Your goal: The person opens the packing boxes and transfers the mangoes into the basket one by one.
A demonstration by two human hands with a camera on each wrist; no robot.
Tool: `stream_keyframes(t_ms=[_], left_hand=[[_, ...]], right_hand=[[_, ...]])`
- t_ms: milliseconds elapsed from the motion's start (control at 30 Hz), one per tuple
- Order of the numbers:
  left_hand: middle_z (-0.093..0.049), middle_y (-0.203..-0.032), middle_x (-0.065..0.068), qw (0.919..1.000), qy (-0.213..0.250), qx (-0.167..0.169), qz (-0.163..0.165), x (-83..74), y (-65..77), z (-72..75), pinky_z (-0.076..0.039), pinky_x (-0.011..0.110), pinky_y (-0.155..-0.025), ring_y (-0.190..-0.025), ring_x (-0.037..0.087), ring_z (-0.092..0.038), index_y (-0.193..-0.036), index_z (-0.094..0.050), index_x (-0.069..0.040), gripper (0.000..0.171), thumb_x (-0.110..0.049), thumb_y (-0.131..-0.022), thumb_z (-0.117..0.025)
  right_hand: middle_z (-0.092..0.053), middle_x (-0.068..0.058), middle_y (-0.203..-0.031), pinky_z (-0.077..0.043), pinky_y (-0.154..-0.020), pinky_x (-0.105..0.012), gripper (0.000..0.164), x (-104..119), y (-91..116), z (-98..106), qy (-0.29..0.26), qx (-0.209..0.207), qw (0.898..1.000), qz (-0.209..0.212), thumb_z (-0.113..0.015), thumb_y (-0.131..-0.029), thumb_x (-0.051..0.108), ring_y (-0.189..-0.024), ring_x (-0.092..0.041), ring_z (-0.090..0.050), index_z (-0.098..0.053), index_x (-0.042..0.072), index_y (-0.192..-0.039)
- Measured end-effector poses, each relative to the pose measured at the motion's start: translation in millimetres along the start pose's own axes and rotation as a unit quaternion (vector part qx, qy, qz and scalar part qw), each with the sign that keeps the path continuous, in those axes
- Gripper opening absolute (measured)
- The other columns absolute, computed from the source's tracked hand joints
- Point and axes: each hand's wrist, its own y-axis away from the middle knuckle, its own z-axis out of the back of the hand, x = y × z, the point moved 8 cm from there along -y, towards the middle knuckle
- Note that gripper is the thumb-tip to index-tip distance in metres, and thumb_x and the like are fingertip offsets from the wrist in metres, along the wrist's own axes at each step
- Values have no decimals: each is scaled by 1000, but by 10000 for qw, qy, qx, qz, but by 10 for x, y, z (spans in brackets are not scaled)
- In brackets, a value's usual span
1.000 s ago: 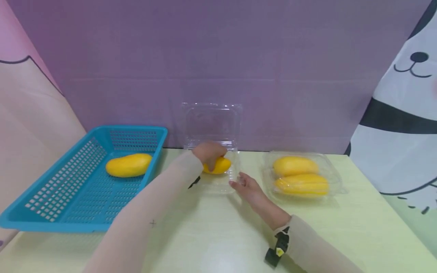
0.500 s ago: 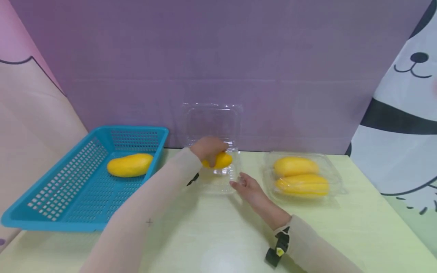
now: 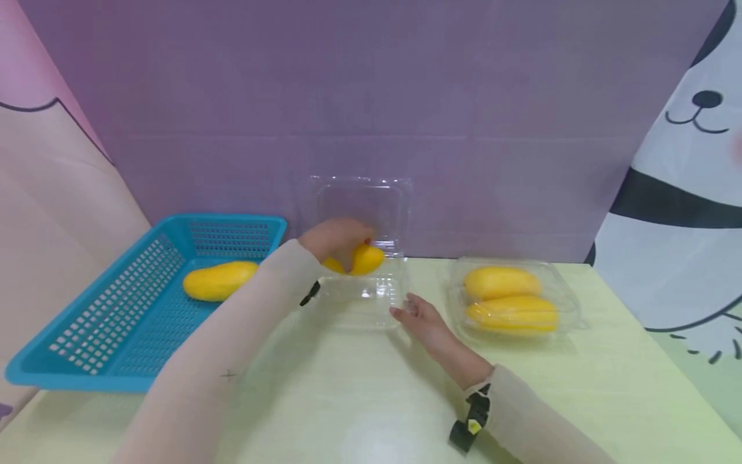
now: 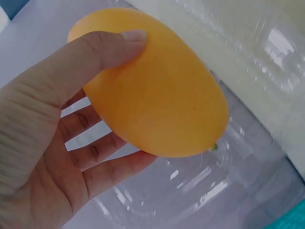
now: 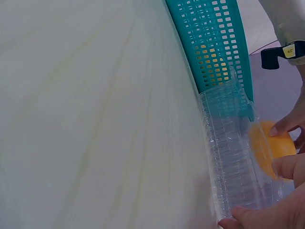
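Note:
My left hand (image 3: 338,238) grips a yellow mango (image 3: 368,259) above the back of a clear plastic clamshell box (image 3: 362,312). In the left wrist view the thumb presses one side of the mango (image 4: 162,100), while the fingers curl behind it. The box stands with its lid (image 3: 361,203) raised against the wall, and its base shows no fruit. At the base's right front corner my right hand (image 3: 426,322) pinches the rim between thumb and fingers. The right wrist view shows this hold on the box (image 5: 231,157) from the side.
On the left a blue perforated basket (image 3: 145,322) holds another yellow mango (image 3: 217,281). A closed clear box (image 3: 570,309) with two yellow mangoes (image 3: 513,314) stands on the right of the table (image 3: 348,399). A purple backdrop (image 3: 464,129) rises behind.
My left hand has lifted the mango up from the box base and shifted it slightly left. The right hand stays at the box's corner.

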Motion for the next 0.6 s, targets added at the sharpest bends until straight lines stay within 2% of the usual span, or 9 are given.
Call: stream_keyframes(t_ms=[267, 600], left_hand=[[-59, -107, 2, 9994, 284, -192, 98, 151, 180, 214, -46, 39, -93, -98, 23, -52, -113, -54, -14, 48, -9, -73, -81], [-58, -111, 3, 9994, -55, -303, 148, 318, 331, 331, -46, 42, -93, -100, 24, -52, -114, -54, -14, 53, -10, -69, -82]], right_hand=[[-28, -38, -141, -27, -108, -52, 68, 1, -21, 6, -109, 23, 9999, 131, -57, -92, 15, -132, -48, -29, -21, -16, -141], [-25, -38, -143, -25, -109, -53, 69, -4, -14, 35, -35, 11, 10000, -10, -56, -93, 18, -133, -49, -26, -20, -15, -141]])
